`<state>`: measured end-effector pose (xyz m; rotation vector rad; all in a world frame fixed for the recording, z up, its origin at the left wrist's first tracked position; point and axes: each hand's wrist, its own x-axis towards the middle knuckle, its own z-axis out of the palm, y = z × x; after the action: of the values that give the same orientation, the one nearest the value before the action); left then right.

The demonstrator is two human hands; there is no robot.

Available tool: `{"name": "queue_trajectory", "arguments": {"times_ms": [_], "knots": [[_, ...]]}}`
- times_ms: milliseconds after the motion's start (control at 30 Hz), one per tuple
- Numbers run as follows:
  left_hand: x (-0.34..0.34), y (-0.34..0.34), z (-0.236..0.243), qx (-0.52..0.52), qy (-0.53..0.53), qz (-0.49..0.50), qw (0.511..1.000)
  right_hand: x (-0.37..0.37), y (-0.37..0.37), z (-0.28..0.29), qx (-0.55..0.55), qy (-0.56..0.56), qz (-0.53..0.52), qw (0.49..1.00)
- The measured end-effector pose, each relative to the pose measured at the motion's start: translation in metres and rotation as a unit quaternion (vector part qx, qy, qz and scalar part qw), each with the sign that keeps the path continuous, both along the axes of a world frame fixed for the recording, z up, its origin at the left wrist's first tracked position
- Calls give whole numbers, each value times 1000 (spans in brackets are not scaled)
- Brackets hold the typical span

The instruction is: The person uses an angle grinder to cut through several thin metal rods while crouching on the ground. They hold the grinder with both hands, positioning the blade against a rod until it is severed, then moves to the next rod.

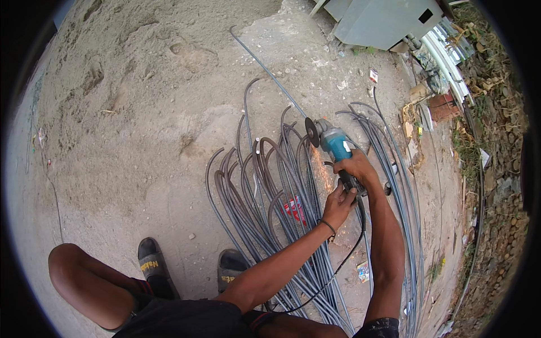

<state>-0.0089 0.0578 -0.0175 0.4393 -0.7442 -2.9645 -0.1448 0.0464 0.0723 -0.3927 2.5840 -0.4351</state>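
Note:
A teal angle grinder point(340, 145) with a dark cutting disc point(312, 132) is held over bundles of steel bars point(282, 248), its disc at a long straight bar point(265, 67). Orange sparks point(324, 174) spray downward from it. My right hand point(355, 166) grips the grinder's body from the right. My left hand point(342, 204) is closed on the rear handle, just below. A black cord point(355, 249) runs down from the grinder across the bars. Many bars have bent, hooked ends.
My sandalled feet point(153, 260) stand left of the bars. A sand heap point(129, 50) lies at upper left. A grey metal box point(380, 25), white pipes point(451, 62), bricks point(442, 107) and litter sit at upper right, beside a rubble edge point(501, 197).

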Motion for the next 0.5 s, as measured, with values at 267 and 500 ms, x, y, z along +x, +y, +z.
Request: {"name": "queue_trajectory", "arguments": {"times_ms": [267, 500], "knots": [[0, 0, 3, 3, 5, 2, 1000, -6, 5, -6, 4, 8, 9, 1000], [0, 1, 1, 4, 4, 9, 1000, -12, 9, -17, -26, 0, 8, 1000]]}}
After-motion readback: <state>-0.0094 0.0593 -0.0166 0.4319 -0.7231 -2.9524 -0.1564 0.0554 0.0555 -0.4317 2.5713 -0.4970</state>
